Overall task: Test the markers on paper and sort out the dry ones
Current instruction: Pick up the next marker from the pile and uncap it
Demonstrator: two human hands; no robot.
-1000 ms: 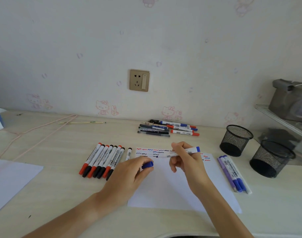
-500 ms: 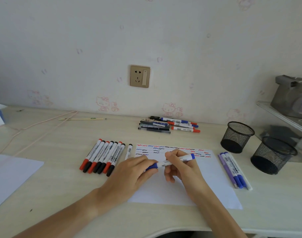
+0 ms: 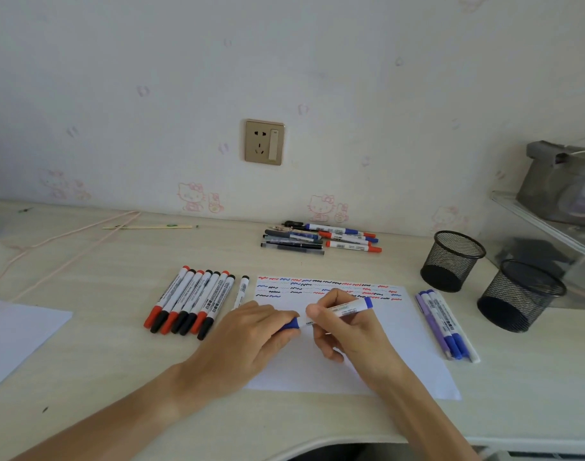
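A white marker (image 3: 346, 310) with blue ends lies level above a white test paper (image 3: 394, 347) that carries rows of red, blue and black squiggles. My right hand (image 3: 344, 331) grips the marker's barrel. My left hand (image 3: 251, 331) pinches its blue cap (image 3: 291, 324), which sits on the marker's left end. A row of several red- and black-capped markers (image 3: 191, 299) lies left of the paper, with one single marker (image 3: 241, 292) beside it. Blue and purple markers (image 3: 445, 324) lie right of the paper. A pile of mixed markers and pens (image 3: 321, 239) sits at the back.
Two black mesh cups (image 3: 450, 261) (image 3: 520, 296) stand at the right, near a clear shelf (image 3: 544, 224) with a grey bag. Another white sheet (image 3: 15, 334) lies at the left edge. A pink cord (image 3: 61, 242) and a thin stick (image 3: 148, 226) lie at the back left.
One second ago the cap was off, held apart in my left hand. The hands came together and the cap now sits on the marker's end, lower over the paper.
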